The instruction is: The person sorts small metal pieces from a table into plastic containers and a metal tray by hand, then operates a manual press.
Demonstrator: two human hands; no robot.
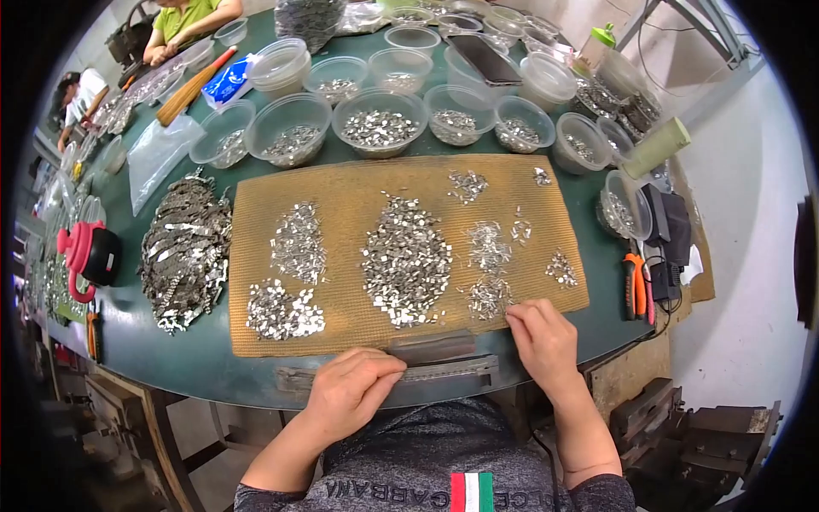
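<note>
My left hand rests over a long grooved metal bar at the table's front edge, its thumb and fingertips pressed together; whatever they pinch is hidden. A row of small pieces appears to lie along the bar, and a dark metal block lies just behind it. At the front right of the ribbed tan mat, my right hand has its fingertips pinched beside a pile of thin silvery pieces. What it pinches is too small to make out. A big heap of small metal links covers the mat's middle.
Plastic tubs of metal bits line the mat's far side, a phone on one. Linked metal bands and a pink-and-black container are left. Orange-handled pliers lie right. Another person sits at the far left.
</note>
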